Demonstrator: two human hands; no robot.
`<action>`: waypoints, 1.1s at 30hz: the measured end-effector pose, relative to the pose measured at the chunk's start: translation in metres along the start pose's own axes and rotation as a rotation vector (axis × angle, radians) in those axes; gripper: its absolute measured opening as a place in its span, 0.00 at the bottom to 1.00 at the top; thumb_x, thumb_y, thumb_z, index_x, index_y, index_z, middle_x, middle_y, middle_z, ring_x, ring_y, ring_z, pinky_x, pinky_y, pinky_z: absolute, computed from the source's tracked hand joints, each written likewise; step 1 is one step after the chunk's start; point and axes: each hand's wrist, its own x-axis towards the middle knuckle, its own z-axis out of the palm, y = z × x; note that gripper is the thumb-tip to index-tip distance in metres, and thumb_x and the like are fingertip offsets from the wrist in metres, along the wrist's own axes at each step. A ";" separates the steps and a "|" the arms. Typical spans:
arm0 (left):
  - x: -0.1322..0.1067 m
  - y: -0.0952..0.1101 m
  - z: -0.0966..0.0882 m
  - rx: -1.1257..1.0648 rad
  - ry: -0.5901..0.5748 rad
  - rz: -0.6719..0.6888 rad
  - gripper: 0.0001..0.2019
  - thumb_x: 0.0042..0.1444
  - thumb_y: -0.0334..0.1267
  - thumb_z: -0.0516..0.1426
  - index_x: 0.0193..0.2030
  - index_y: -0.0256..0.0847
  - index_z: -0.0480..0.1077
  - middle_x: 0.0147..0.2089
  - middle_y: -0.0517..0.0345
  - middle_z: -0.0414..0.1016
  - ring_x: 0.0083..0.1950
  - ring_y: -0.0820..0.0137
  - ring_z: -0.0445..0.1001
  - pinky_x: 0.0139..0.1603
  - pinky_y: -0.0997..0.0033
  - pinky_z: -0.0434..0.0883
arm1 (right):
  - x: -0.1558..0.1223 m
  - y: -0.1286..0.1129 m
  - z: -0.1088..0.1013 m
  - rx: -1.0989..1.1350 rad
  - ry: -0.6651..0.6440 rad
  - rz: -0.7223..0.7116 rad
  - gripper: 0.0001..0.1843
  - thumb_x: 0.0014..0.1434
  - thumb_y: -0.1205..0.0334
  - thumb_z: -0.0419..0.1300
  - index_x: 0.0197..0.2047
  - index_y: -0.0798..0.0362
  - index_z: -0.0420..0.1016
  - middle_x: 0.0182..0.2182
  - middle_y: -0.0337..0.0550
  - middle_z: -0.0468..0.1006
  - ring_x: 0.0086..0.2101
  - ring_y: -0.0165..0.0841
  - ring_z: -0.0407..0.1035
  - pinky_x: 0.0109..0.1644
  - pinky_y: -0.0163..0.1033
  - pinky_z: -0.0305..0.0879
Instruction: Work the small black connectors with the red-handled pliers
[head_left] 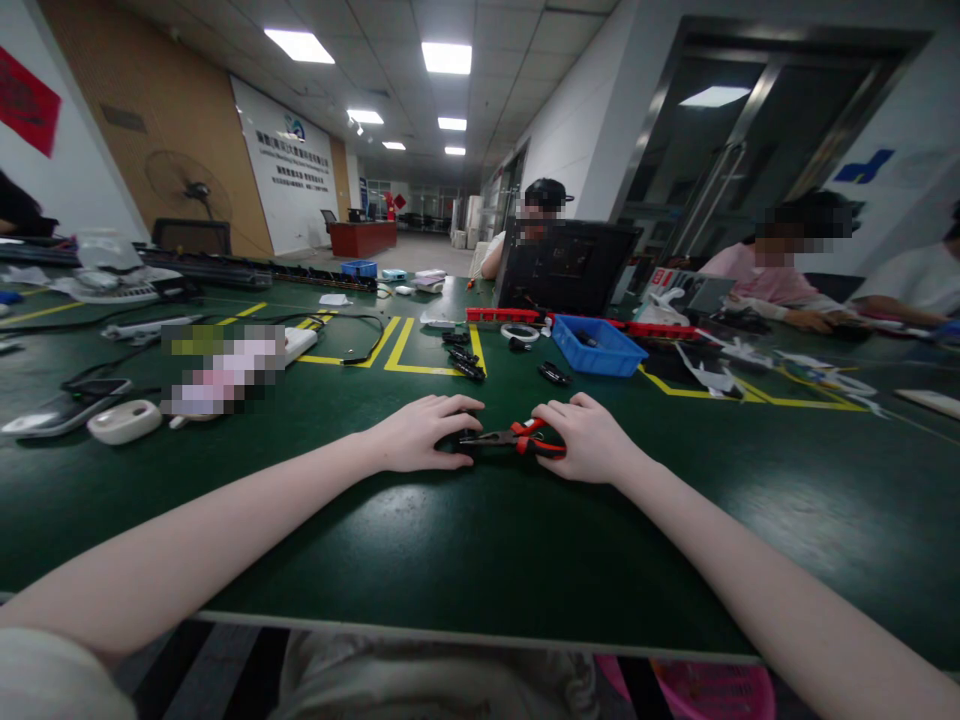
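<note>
On the near side of the blue bin (604,359) and left of it, the pliers (516,438) point lengthwise from the right hand (591,438), wrapped round their handles, toward the left hand (421,432), which seems to pinch a small black part (466,436), too blurred to identify.

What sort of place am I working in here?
Probably a shared assembly or repair workroom in an office: a long green worktable with yellow marked areas, red-and-black pliers in the right hand, and a blue parts bin.
</note>
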 end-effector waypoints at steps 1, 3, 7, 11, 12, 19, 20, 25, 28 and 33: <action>0.000 0.000 0.000 0.006 -0.006 -0.002 0.20 0.59 0.48 0.59 0.55 0.42 0.67 0.65 0.46 0.62 0.56 0.56 0.71 0.56 0.55 0.68 | 0.000 0.000 -0.001 0.001 -0.006 0.002 0.21 0.52 0.52 0.60 0.46 0.56 0.71 0.37 0.49 0.78 0.32 0.37 0.70 0.44 0.43 0.55; 0.000 0.000 -0.001 0.014 -0.014 -0.001 0.20 0.59 0.49 0.59 0.55 0.42 0.67 0.65 0.47 0.62 0.56 0.56 0.71 0.55 0.55 0.68 | 0.001 0.000 -0.001 0.004 -0.016 0.003 0.20 0.52 0.52 0.60 0.46 0.56 0.71 0.37 0.49 0.78 0.33 0.37 0.70 0.44 0.43 0.55; 0.000 0.001 -0.002 0.022 -0.028 0.009 0.19 0.60 0.49 0.58 0.55 0.42 0.67 0.65 0.47 0.61 0.57 0.56 0.70 0.55 0.56 0.68 | 0.001 -0.001 -0.001 0.006 -0.019 0.000 0.20 0.53 0.52 0.59 0.46 0.55 0.71 0.38 0.50 0.78 0.34 0.37 0.70 0.44 0.43 0.55; 0.000 0.001 -0.002 0.007 -0.026 -0.017 0.19 0.61 0.49 0.58 0.54 0.43 0.67 0.65 0.47 0.61 0.55 0.57 0.71 0.54 0.56 0.68 | 0.000 -0.001 0.000 0.004 -0.011 0.004 0.21 0.53 0.52 0.59 0.46 0.56 0.71 0.38 0.50 0.78 0.34 0.37 0.70 0.44 0.43 0.54; 0.000 0.001 -0.002 -0.006 -0.026 -0.029 0.19 0.61 0.49 0.57 0.54 0.43 0.67 0.65 0.48 0.61 0.55 0.57 0.71 0.54 0.57 0.68 | 0.000 -0.001 0.001 0.005 -0.010 0.006 0.21 0.53 0.52 0.60 0.46 0.56 0.71 0.38 0.50 0.78 0.34 0.37 0.70 0.44 0.43 0.54; 0.001 0.000 0.000 -0.082 -0.045 -0.086 0.18 0.61 0.51 0.57 0.52 0.43 0.67 0.64 0.49 0.61 0.54 0.59 0.72 0.53 0.58 0.69 | -0.001 0.001 0.003 0.001 0.023 0.006 0.22 0.52 0.51 0.60 0.46 0.57 0.71 0.37 0.48 0.78 0.34 0.38 0.70 0.45 0.44 0.54; 0.001 0.000 0.000 -0.091 -0.045 -0.090 0.18 0.61 0.51 0.57 0.52 0.43 0.66 0.64 0.49 0.62 0.54 0.59 0.72 0.53 0.58 0.69 | -0.001 0.001 0.004 0.003 0.031 0.003 0.22 0.52 0.51 0.60 0.46 0.57 0.71 0.38 0.48 0.78 0.34 0.38 0.70 0.45 0.44 0.54; 0.001 0.000 0.000 -0.126 -0.040 -0.093 0.17 0.62 0.51 0.56 0.52 0.43 0.66 0.63 0.49 0.62 0.56 0.58 0.71 0.55 0.58 0.68 | -0.001 0.002 0.005 0.014 0.060 -0.006 0.22 0.52 0.51 0.60 0.46 0.57 0.71 0.38 0.49 0.78 0.36 0.39 0.71 0.47 0.45 0.54; 0.000 -0.001 0.000 -0.137 -0.043 -0.096 0.18 0.61 0.51 0.57 0.52 0.43 0.66 0.63 0.49 0.62 0.56 0.58 0.71 0.56 0.57 0.68 | -0.001 0.002 0.005 0.021 0.065 -0.001 0.22 0.52 0.52 0.60 0.46 0.56 0.71 0.38 0.49 0.78 0.37 0.39 0.71 0.47 0.45 0.54; 0.000 -0.002 0.000 -0.170 -0.029 -0.104 0.18 0.61 0.50 0.57 0.52 0.43 0.67 0.63 0.49 0.62 0.56 0.58 0.71 0.56 0.58 0.68 | -0.001 0.003 0.005 0.032 0.065 -0.001 0.22 0.52 0.52 0.61 0.46 0.57 0.71 0.38 0.49 0.78 0.36 0.39 0.71 0.47 0.45 0.55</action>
